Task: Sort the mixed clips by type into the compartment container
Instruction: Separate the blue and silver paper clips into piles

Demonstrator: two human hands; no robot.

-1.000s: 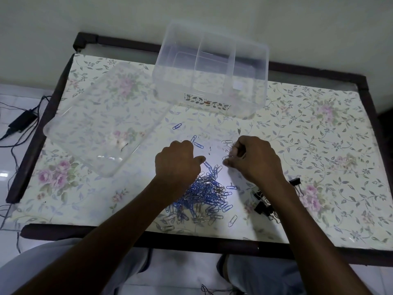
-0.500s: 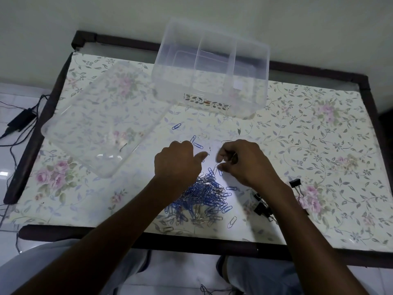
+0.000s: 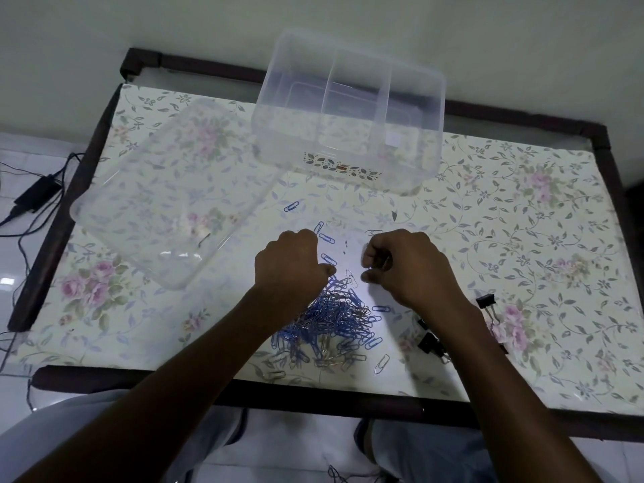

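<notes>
Compartment container (image 3: 348,134): leaf-pattern label, text unreadable. Left hand (image 3: 291,261), right hand (image 3: 407,264) curled over paperclip pile (image 3: 334,315); grip unclear.

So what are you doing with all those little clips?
A person is sorting clips at a flowery table. Both hands, the left hand and the right hand, are curled at the top of a pile of paper clips, picking through it. Black binder clips lie to the right. The clear compartment container at the back looks empty, and its lid lies to its left.
</notes>
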